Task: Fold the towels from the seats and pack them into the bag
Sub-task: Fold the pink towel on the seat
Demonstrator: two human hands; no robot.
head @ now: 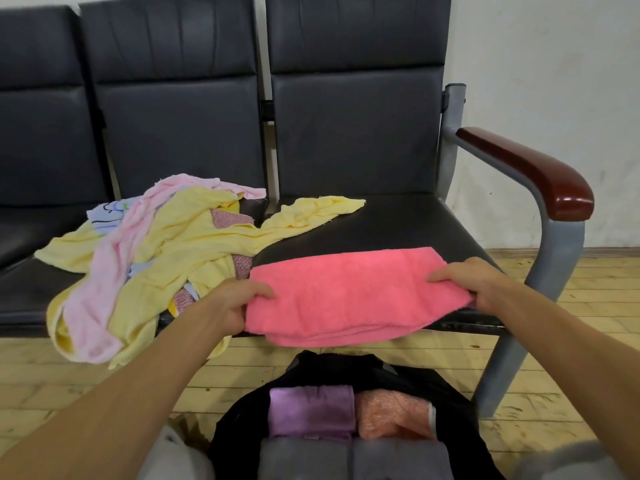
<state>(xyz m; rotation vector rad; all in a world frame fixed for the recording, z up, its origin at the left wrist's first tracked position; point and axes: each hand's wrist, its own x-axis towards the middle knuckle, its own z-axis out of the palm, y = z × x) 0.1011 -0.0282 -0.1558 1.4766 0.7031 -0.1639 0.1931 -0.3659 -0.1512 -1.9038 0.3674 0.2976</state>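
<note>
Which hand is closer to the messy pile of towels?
The left hand. It grips the pink towel at the end right next to the messy towel pile. The right hand grips the other end, across the towel from the pile.

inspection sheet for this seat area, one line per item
surface: black seat, partly bare; pink towel overhangs its front edge
job's things: pink towel folded; unfolded towel pile on the next seat; black bag open on the wood floor, holding purple towel, orange towel and grey towels
clutter: nothing seen
grippers: left hand and right hand each grip an end of the pink towel
cables: nothing seen
surroundings: armrest, white wall
</note>
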